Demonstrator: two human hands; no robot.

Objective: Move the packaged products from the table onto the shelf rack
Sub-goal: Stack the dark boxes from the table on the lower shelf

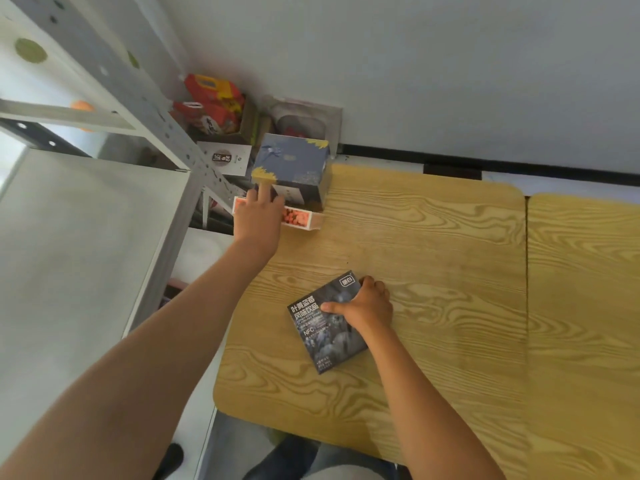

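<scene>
Off to the left of both hands stands the grey metal shelf rack [86, 237], its pale board lying bare beside the wooden table [433, 258]. The left hand [258, 220] reaches far out to the table's back corner, fingers stretched up against the near face of a tall navy-blue carton with gold splashes [289, 168]; it rests over a flat white-and-orange box [301, 218] lying just under that carton (whether the thumb hooks round anything I cannot tell). Nearer the person, the right hand [367, 306] grips the right edge of a flat dark blueberry-drink box [327, 323], thumb on top, fingers curled round the far corner. That box lies flat, its long axis slanting away leftward. The rack lies left of it, so I would guess this box crosses over first.
</scene>
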